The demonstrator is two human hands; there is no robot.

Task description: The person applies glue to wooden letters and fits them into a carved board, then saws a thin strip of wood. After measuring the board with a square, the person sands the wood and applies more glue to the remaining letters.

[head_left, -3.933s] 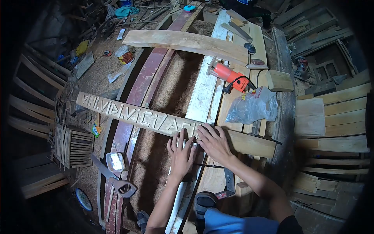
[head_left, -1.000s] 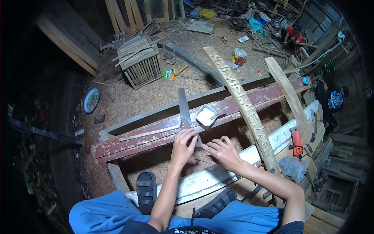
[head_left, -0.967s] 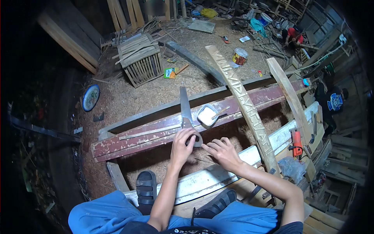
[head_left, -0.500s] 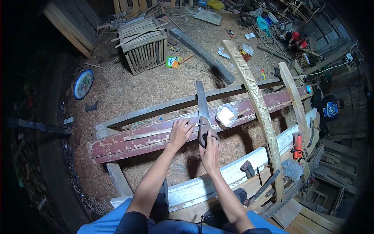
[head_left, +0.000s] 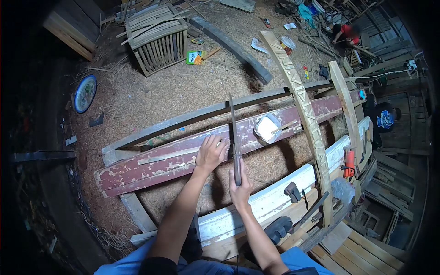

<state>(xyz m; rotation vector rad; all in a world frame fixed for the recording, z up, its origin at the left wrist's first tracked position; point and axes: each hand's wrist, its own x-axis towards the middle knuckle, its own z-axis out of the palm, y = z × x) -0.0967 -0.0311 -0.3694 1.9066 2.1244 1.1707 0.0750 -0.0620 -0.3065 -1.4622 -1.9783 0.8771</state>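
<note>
My right hand (head_left: pixel 240 185) is wrapped round the handle of a hand saw (head_left: pixel 234 133), whose blade stands edge-on and points away from me over the red plank (head_left: pixel 178 160). Just left of the saw, my left hand (head_left: pixel 211 153) rests on the red plank beside a thin wooden strip (head_left: pixel 169 155); its fingers are bent, and what they may hold is hidden. A square tub of white stuff (head_left: pixel 267 128) with a stick in it sits right of the blade. Farther right, a curved board with carved letters (head_left: pixel 300 96) lies across the beams.
A white beam (head_left: pixel 270 199) runs nearest me, with a sandal on it. At the right are a second curved board (head_left: pixel 344 96), a red power tool (head_left: pixel 349 162) and a plastic bag (head_left: pixel 341 190). Behind are a slatted crate (head_left: pixel 160 43) and two people.
The saw has passed from my left hand to my right and has been turned edge-on. My left hand has moved onto the red plank. The view has shifted.
</note>
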